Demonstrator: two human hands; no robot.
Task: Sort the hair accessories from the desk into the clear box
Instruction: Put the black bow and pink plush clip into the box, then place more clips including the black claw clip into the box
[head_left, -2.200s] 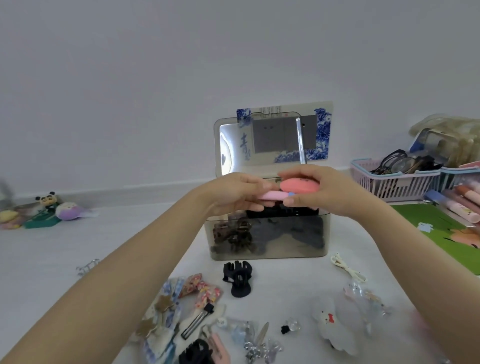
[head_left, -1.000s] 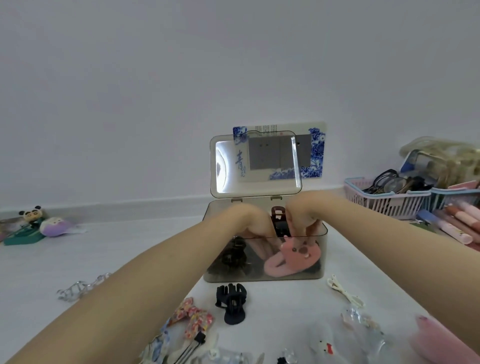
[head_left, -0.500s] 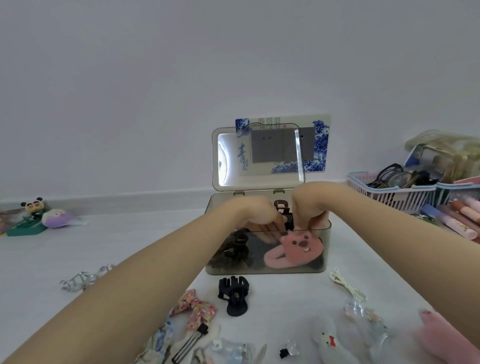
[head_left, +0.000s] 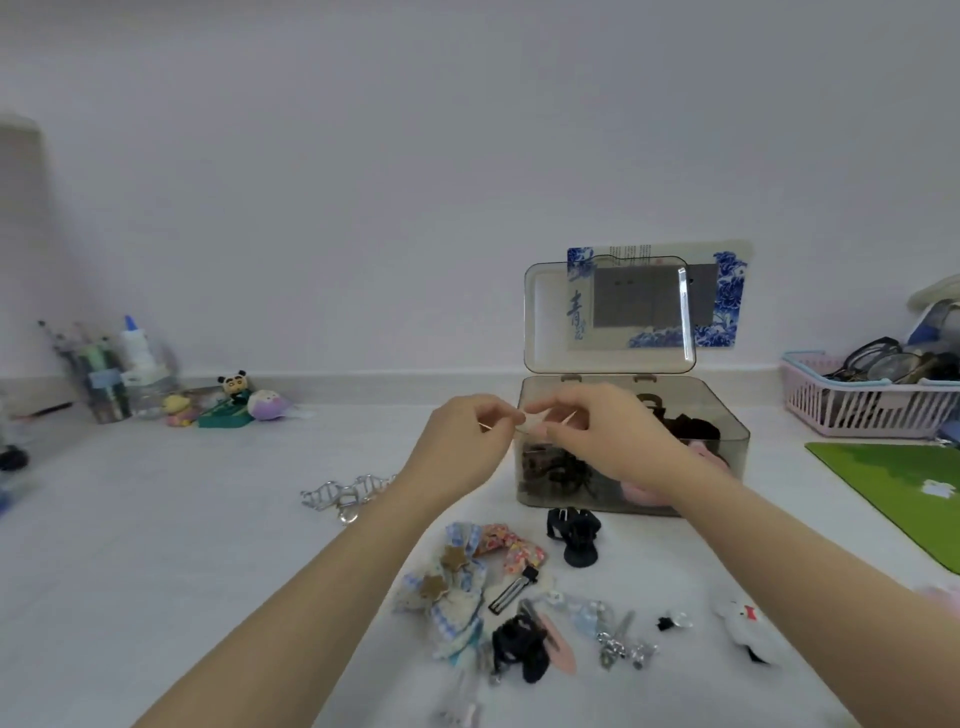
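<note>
We count one clear box (head_left: 631, 467) with its lid up and two hands, the left hand (head_left: 462, 447) and the right hand (head_left: 613, 436), raised before it. On the desk (head_left: 156, 545) we find two black claw clips (head_left: 574, 535), one silver clip (head_left: 345, 496), one black bar clip (head_left: 511, 590), one white plush clip (head_left: 740, 621) and a heap of fabric bows (head_left: 467, 577) too tangled for us to number. At the back we count three small figurines (head_left: 234, 400), and at the right one pink basket (head_left: 852, 405) and one green mat (head_left: 898, 491).

Left hand (head_left: 464, 441) and right hand (head_left: 610, 436) raised, fingertips pinched together
</note>
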